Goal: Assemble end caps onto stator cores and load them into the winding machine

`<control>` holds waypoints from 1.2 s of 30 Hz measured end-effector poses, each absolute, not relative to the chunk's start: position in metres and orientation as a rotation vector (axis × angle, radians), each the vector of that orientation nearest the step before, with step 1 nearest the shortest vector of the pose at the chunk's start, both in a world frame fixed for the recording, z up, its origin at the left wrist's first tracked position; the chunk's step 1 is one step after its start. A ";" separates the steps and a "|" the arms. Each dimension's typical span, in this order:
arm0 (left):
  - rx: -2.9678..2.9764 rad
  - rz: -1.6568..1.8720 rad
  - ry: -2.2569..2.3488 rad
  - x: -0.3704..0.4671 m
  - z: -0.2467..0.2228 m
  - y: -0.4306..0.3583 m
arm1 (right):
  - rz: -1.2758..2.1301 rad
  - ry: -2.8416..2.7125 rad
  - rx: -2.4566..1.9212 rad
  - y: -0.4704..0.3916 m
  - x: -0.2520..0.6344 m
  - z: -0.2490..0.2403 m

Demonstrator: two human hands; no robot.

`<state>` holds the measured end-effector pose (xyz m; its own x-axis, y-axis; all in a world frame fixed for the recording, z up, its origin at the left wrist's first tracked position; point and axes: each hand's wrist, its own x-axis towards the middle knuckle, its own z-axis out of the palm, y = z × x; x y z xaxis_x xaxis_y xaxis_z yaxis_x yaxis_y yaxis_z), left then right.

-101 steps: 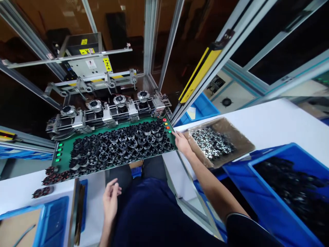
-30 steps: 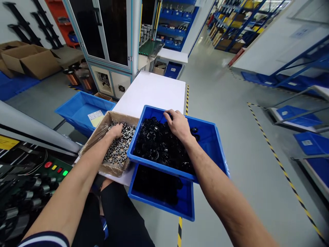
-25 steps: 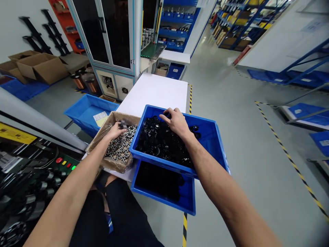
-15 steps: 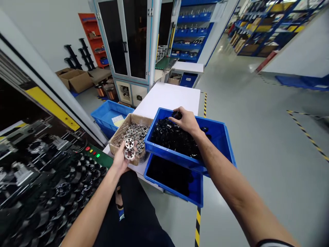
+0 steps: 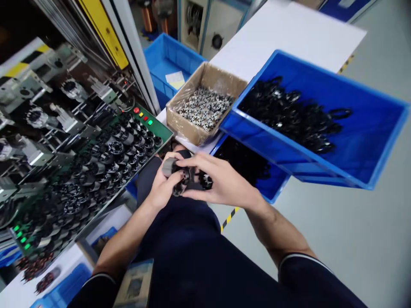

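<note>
Head view: both hands meet over the lap; left hand [image 5: 165,184] has its fingers closed around a grey metal ring [image 5: 168,167], thumb lying across a black piece [image 5: 178,188] beside it; right hand [image 5: 224,179] is curled part-way, its fingers reaching to the same cluster, with a second black piece [image 5: 206,180] enclosed in its grip; whether ring and black piece are joined or merely touching cannot be told, since the fingers cover the contact and the parts are small and blurred. Progress, judged from the layout: the held pieces seem mid-handling, neither set down nor clearly finished; the green bench [image 5: 163,133] to the left carries close rows of ring parts [image 5: 116,147] with black and grey surfaces, which look like completed units; the machine fixtures [image 5: 72,89] behind them appear loaded, though detail there is poor; red-and-black parts [image 5: 37,265] sit at the far left end, perhaps a later stage. Stock remaining looks ample: loose metal rings [image 5: 205,107] cover the floor of the cardboard box [image 5: 188,129]; black parts [image 5: 289,111] heap in the upper blue bin [image 5: 359,128]; dark contents also show in the lower blue bin [image 5: 278,187], too shadowed to identify.
</note>
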<state>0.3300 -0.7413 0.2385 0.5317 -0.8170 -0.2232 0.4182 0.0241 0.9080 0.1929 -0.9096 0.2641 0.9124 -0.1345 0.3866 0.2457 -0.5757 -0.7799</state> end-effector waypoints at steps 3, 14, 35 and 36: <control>1.090 -1.214 -0.147 0.326 0.235 -0.731 | -0.618 -0.092 -2.050 -0.906 0.198 0.256; 0.874 -1.269 -0.148 0.335 0.236 -0.709 | -0.936 0.195 -1.892 -0.851 0.204 0.240; 1.174 -1.028 -0.473 0.332 0.228 -0.677 | -0.730 0.172 -2.047 -0.844 0.195 0.243; 1.177 -1.024 -0.494 0.332 0.228 -0.676 | -0.733 0.154 -2.048 -0.844 0.194 0.242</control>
<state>0.3318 -0.6763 0.2278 0.4854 -0.8559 -0.1782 0.3933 0.0317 0.9189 0.1944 -0.8437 0.2417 0.8145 -0.3800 0.4385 0.1711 -0.5648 -0.8073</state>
